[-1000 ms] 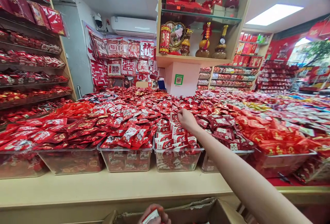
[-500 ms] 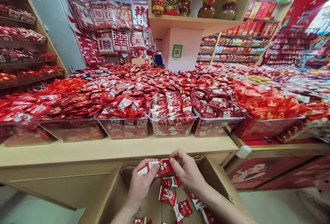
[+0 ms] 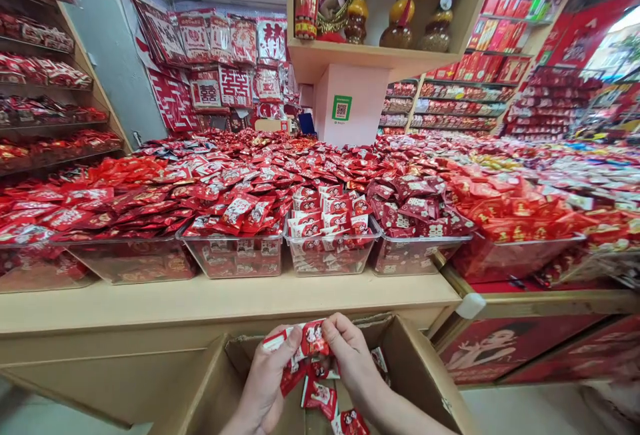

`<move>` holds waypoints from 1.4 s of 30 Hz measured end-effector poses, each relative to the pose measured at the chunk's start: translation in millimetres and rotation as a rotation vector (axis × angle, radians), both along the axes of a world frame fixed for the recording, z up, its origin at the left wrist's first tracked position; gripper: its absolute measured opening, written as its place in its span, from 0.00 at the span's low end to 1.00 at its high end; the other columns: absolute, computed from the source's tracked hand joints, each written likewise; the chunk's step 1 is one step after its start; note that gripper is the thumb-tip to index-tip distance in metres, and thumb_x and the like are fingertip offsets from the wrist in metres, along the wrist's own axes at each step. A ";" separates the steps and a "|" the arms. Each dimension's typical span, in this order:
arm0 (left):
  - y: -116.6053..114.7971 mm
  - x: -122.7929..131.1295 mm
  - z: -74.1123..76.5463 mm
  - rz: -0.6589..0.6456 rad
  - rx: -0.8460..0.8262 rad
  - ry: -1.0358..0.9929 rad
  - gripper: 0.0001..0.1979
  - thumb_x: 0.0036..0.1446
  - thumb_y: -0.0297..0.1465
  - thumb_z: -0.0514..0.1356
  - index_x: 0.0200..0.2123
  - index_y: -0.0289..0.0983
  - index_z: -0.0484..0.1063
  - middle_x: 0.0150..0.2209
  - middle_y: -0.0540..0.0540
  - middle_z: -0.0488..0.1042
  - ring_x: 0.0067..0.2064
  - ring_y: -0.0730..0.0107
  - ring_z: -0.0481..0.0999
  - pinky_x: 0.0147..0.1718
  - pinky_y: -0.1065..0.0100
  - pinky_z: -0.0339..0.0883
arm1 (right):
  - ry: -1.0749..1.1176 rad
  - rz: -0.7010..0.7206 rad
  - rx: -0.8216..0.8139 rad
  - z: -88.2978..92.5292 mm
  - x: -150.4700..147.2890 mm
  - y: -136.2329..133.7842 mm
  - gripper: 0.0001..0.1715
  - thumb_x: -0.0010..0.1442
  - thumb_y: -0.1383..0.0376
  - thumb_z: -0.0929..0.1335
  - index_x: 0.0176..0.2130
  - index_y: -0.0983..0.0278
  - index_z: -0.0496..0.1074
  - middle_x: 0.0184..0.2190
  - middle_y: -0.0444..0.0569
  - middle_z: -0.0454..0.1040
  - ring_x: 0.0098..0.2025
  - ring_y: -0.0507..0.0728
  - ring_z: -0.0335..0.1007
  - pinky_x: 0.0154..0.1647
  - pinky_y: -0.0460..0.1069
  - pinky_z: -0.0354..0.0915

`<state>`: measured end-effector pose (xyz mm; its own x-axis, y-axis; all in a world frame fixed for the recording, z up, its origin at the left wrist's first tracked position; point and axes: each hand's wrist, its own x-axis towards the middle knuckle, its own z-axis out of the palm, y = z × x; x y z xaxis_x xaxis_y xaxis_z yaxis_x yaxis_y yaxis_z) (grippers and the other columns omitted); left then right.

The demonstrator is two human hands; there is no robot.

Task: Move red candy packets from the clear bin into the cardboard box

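Observation:
Between my two hands are red-and-white candy packets (image 3: pixel 314 339), printed with cartoon figures. My left hand (image 3: pixel 273 368) is closed on the packets, thumb across their front. My right hand (image 3: pixel 350 355) pinches the right end of the front packet. Both hands are above an open cardboard box (image 3: pixel 420 368). Loose packets of the same kind, such as a red candy packet (image 3: pixel 320 396), lie in the box below my hands. On the counter ahead, a clear plastic bin (image 3: pixel 333 258) holds rows of similar packets standing upright.
A pale wooden counter (image 3: pixel 150 305) runs behind the box, with more clear bins (image 3: pixel 233 258) heaped with red packets along its edge. A white corner guard (image 3: pixel 471 305) caps the neighbouring table. A wooden shelf (image 3: pixel 370 55) with gourd ornaments hangs above.
My right hand has moved slightly left, closer to my left hand, still gripping the packet's end. The view has shifted a little, so the counter appears lower.

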<state>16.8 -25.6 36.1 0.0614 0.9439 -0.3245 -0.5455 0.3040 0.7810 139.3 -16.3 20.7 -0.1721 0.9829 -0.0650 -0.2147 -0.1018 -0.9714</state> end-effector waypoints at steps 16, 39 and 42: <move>-0.7 15.2 -0.4 -0.025 0.077 0.079 0.14 0.30 0.30 0.68 0.25 0.34 0.72 0.19 0.50 0.74 0.23 0.73 0.69 0.24 0.75 0.63 | -0.252 -0.126 0.219 -23.0 0.5 7.1 0.20 0.52 0.50 0.61 0.23 0.64 0.60 0.16 0.39 0.58 0.19 0.47 0.53 0.19 0.42 0.53; 16.6 -5.0 -29.8 -0.151 0.063 0.114 0.09 0.37 0.32 0.66 0.24 0.33 0.74 0.21 0.48 0.76 0.25 0.70 0.72 0.26 0.73 0.64 | -0.326 -0.017 0.243 -32.7 1.9 15.7 0.20 0.50 0.53 0.62 0.21 0.68 0.64 0.17 0.42 0.59 0.23 0.48 0.52 0.23 0.42 0.53; 17.0 -5.9 -30.1 -0.147 0.055 0.052 0.07 0.38 0.31 0.65 0.24 0.35 0.74 0.20 0.49 0.76 0.24 0.70 0.72 0.26 0.73 0.64 | -0.322 -0.024 0.222 -35.7 -0.2 16.3 0.21 0.50 0.53 0.62 0.21 0.68 0.64 0.17 0.41 0.58 0.22 0.47 0.51 0.22 0.42 0.53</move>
